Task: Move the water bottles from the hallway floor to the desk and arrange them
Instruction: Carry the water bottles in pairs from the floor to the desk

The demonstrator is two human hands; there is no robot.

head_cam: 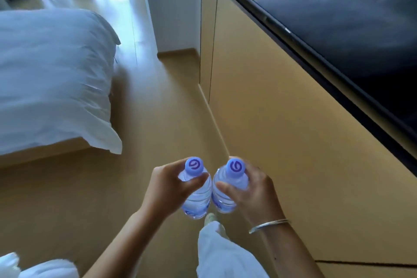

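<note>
Clear plastic marks both bottles, each capped in pale purple, upright, and full or nearly full of water. Left hand (168, 187) closes its grip round the neck and shoulder of the left bottle (196, 196); right hand (250, 189) does the same to the right bottle (224, 192). Both bottles hang side by side, almost touching, above the wooden floor (169, 108), to the right of the bed (54, 79) and near its foot corner. Lifting off the floor appears done for these two; carrying seems under way. No desk can be identified for certain, so setting down and arranging remain. Whether further bottles wait elsewhere cannot be told. A dark screen (338, 29) lies well right of the bed.
</note>
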